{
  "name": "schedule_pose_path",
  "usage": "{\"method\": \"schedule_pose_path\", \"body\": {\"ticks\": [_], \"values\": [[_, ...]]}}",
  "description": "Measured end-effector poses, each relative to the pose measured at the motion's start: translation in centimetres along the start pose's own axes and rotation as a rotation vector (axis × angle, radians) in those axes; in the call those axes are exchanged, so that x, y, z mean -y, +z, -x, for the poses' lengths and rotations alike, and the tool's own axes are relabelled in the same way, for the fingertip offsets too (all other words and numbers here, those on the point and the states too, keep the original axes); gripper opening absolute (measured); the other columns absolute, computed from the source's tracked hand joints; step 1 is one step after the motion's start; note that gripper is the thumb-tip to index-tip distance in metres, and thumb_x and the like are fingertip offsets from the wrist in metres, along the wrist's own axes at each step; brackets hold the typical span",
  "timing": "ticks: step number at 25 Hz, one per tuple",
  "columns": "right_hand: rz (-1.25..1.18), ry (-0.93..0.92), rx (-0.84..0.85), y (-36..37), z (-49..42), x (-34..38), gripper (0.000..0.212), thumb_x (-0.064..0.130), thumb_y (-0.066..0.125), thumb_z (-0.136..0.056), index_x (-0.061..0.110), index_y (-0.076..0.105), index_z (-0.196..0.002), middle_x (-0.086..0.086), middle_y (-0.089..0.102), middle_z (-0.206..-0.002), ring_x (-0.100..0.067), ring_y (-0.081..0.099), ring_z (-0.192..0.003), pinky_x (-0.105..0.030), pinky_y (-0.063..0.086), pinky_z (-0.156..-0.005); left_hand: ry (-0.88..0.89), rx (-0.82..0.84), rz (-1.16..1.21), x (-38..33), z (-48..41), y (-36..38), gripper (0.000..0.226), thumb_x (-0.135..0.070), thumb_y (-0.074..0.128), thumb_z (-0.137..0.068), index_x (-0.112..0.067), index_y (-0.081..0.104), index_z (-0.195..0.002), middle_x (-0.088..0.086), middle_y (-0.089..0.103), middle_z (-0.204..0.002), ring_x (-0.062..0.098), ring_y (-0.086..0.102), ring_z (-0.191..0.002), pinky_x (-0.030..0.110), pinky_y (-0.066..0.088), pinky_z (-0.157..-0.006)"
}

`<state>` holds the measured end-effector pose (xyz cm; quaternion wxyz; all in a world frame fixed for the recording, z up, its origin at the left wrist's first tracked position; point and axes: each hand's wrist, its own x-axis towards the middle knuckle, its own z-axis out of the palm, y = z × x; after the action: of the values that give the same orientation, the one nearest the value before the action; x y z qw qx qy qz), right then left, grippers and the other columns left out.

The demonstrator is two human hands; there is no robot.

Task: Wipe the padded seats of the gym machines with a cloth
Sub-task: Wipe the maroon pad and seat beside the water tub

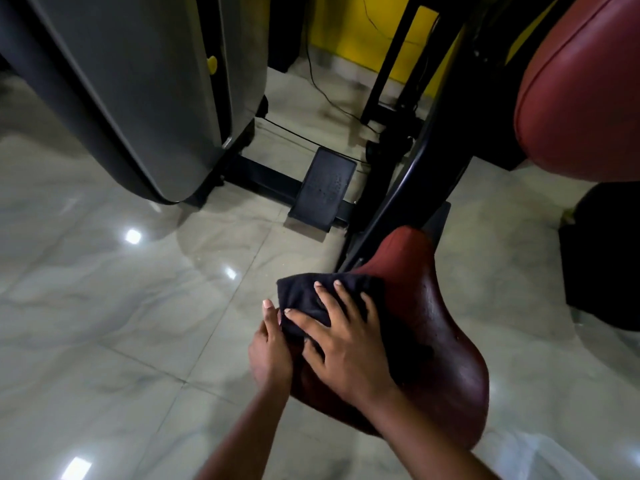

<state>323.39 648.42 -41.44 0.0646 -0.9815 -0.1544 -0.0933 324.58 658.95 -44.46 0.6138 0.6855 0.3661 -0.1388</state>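
A dark red padded seat (446,327) of a gym machine fills the lower right, with small droplets on its surface. A black cloth (304,296) lies over the seat's left side. My right hand (346,344) presses flat on the cloth with fingers spread. My left hand (270,348) sits at the seat's left edge, thumb up beside the cloth, its fingers hidden under the cloth and seat edge.
A second red pad (581,84) hangs at the upper right. The black machine frame (405,188) rises behind the seat. A black foot plate (323,188) and a grey weight-stack cover (138,91) stand on the glossy tile floor (121,306). A black box (606,258) is at right.
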Motion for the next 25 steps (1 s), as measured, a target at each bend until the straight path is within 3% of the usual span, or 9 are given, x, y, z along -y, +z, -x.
{"method": "schedule_pose_path", "body": {"ticks": [3,8,11,14,16,20,22,25], "values": [[0.029,-0.009,-0.038,-0.6,-1.3,-5.3,0.042,0.032,0.052,-0.075,0.039,0.062,-0.115,-0.007,0.059,-0.129,-0.029,0.052,-0.122,-0.049,0.032,-0.101,0.084,0.094,-0.083,-0.1,-0.3,-0.5,0.083,-0.088,0.022,-0.07,-0.025,0.065,-0.103,0.007,0.069,-0.107,0.028,0.061,-0.105,0.044,0.046,-0.097],[0.103,0.167,-0.022,-2.1,-5.2,-13.9,0.038,0.036,0.047,-0.076,0.031,0.069,-0.106,-0.007,0.064,-0.12,-0.03,0.055,-0.118,-0.053,0.042,-0.095,0.275,0.149,-0.427,-2.7,-1.7,0.6,0.057,-0.064,0.032,-0.09,-0.021,0.059,-0.118,0.01,0.066,-0.11,0.028,0.058,-0.105,0.033,0.042,-0.084],[0.066,0.241,-0.083,-2.2,-5.4,-12.7,0.04,0.039,0.045,-0.074,0.031,0.069,-0.105,-0.007,0.064,-0.121,-0.031,0.055,-0.118,-0.052,0.044,-0.094,0.386,0.137,-0.601,-3.9,-2.3,1.6,0.055,-0.062,0.035,-0.089,-0.023,0.058,-0.12,0.008,0.064,-0.117,0.027,0.058,-0.109,0.032,0.044,-0.086],[0.068,0.064,-0.032,-1.6,-1.0,-9.2,0.044,0.041,0.047,-0.076,0.035,0.061,-0.118,-0.006,0.058,-0.13,-0.03,0.048,-0.125,-0.05,0.032,-0.102,0.484,0.143,-0.712,-4.8,-2.0,2.8,0.052,-0.062,0.034,-0.088,-0.027,0.057,-0.12,0.004,0.062,-0.122,0.025,0.056,-0.113,0.034,0.044,-0.09],[0.068,-0.01,-0.031,-1.4,-1.4,-10.6,0.046,0.045,0.048,-0.075,0.035,0.061,-0.118,-0.004,0.059,-0.129,-0.028,0.048,-0.126,-0.049,0.028,-0.103,0.562,0.15,-0.867,-5.6,-1.9,4.0,0.055,-0.066,0.028,-0.086,-0.028,0.059,-0.111,0.001,0.063,-0.117,0.023,0.056,-0.111,0.034,0.044,-0.088],[0.042,0.258,-0.082,-1.8,-6.7,-14.3,0.04,0.044,0.047,-0.073,0.03,0.068,-0.103,-0.002,0.066,-0.116,-0.027,0.056,-0.117,-0.045,0.039,-0.097,0.607,0.096,-0.981,-5.7,-1.8,4.5,0.057,-0.068,0.025,-0.086,-0.029,0.061,-0.108,-0.002,0.065,-0.113,0.022,0.057,-0.108,0.033,0.045,-0.085],[0.054,0.291,-0.072,-1.5,-6.0,-13.0,0.04,0.044,0.045,-0.074,0.029,0.068,-0.103,-0.004,0.065,-0.119,-0.028,0.055,-0.118,-0.046,0.039,-0.098,0.609,0.098,-0.976,-5.5,-1.9,4.3,0.058,-0.068,0.023,-0.086,-0.03,0.063,-0.106,-0.002,0.065,-0.112,0.022,0.058,-0.107,0.033,0.044,-0.083],[0.08,0.064,0.011,-1.2,-2.7,-9.7,0.044,0.046,0.044,-0.075,0.033,0.064,-0.112,-0.004,0.061,-0.126,-0.029,0.051,-0.123,-0.048,0.03,-0.102,0.626,0.109,-0.972,-5.7,-2.0,4.2,0.066,-0.068,0.013,-0.082,-0.03,0.063,-0.102,-0.002,0.065,-0.109,0.023,0.059,-0.105,0.033,0.044,-0.08]]}}
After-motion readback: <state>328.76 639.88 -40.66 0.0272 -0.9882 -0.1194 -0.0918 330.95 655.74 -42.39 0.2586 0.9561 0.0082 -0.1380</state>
